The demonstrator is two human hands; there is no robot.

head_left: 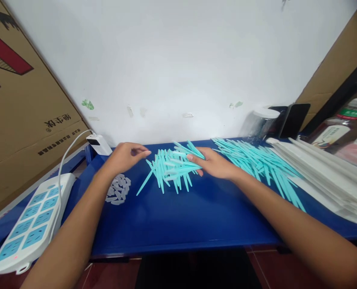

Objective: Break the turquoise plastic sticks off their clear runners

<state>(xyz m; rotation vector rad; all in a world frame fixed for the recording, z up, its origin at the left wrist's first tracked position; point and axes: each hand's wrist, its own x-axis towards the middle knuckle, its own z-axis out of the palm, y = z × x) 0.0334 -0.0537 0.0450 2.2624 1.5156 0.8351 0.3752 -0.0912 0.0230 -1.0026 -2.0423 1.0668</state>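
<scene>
My right hand [213,161] grips a fanned bunch of slim turquoise plastic sticks [182,162], several with pale, clear-looking ends pointing left. Beneath and beside that bunch, more turquoise sticks [158,176] lie in a loose heap on the blue table. My left hand [130,155] hovers left of the heap, apart from it, thumb and forefinger brought together. Whether anything small is between those fingertips I cannot make out. Below my left wrist is a small pile of flat translucent plastic pieces [118,190], partly hidden by the forearm.
A larger turquoise stick pile [256,160] lies right, beside stacked white trays or sleeves [325,176]. A clear lidded jar [261,124], dark phone-like slab [294,120] and bottle [331,132] stand behind. Left are a power strip [35,220], white charger [99,144] and cardboard box [24,108].
</scene>
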